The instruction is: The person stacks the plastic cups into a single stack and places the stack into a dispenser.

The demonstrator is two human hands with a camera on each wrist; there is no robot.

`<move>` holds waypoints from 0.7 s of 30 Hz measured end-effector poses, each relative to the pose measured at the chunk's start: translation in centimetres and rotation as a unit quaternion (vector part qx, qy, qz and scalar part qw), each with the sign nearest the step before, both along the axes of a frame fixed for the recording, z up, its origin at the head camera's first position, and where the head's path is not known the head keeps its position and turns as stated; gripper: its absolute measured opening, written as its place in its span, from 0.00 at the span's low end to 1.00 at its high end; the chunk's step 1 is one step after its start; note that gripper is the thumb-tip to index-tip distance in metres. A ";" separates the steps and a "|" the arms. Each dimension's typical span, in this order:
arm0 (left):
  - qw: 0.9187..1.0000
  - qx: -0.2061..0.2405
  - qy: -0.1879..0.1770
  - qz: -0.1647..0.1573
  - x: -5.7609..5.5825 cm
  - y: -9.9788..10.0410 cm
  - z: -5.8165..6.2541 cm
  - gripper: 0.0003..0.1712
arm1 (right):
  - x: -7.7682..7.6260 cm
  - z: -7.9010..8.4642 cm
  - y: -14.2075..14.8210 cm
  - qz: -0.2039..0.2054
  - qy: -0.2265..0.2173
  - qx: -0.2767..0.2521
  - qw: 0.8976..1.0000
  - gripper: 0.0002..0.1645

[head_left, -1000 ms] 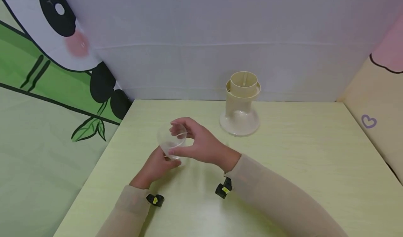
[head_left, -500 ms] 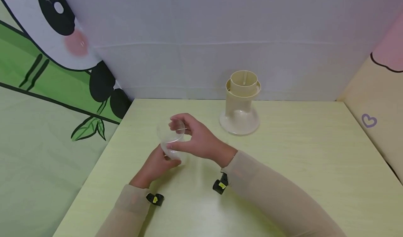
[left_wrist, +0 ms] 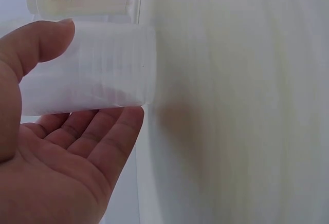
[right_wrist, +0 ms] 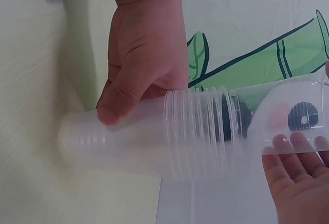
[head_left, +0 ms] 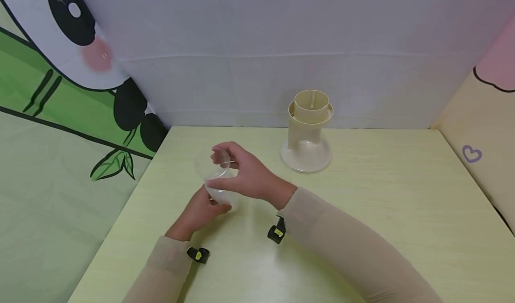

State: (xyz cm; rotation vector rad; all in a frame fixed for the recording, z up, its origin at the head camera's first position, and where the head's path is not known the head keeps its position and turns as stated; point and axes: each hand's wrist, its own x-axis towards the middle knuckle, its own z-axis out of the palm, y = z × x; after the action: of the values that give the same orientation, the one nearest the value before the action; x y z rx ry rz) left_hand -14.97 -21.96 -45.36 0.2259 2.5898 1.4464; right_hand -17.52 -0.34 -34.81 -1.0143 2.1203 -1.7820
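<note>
A stack of clear plastic cups [right_wrist: 133, 136] stands upright in my left hand [head_left: 201, 211]. In the left wrist view the left thumb [left_wrist: 51, 41] lies along one side of it and the fingers [left_wrist: 115, 131] support the other. Several rims [right_wrist: 198, 131] show close together in the right wrist view. My right hand [head_left: 251, 173] holds the top clear cup [head_left: 204, 164] by its sides, between thumb and fingers. That cup's wall rises well above the other rims, with its lower end still inside the stack. The cup is see-through, so the right fingertips show through it.
A cream stand [head_left: 307, 133] with a round white base and nested cylinders at its top stands near the table's back edge, right of the hands. Behind the pale wooden table [head_left: 382, 195] hangs a white cloth [head_left: 257, 88] with printed cartoon figures at the sides.
My right hand has moved up and a little left, drawing the top cup further out of the stack. The left hand has stayed in place around the cups.
</note>
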 end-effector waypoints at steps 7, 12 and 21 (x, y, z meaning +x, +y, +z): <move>1.000 0.008 0.005 -0.006 -0.1 -0.2 -0.3 0.43 | -0.1 -0.8 -0.3 -0.006 -0.020 0.018 1.000 0.43; 1.000 0.007 0.002 -0.006 -0.1 -0.2 -0.4 0.42 | -0.4 -1.8 -0.3 -0.010 -0.027 0.028 0.999 0.44; 1.000 0.011 -0.002 -0.004 -0.1 -0.2 -0.5 0.41 | -0.3 -2.6 -0.2 -0.029 -0.022 0.060 0.998 0.44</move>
State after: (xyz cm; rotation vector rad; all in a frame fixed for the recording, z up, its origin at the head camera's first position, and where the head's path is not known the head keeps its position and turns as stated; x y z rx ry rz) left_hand -15.06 -22.16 -45.84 0.2363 2.5685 1.4711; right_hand -17.79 -0.57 -37.45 -0.8853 2.2211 -1.6620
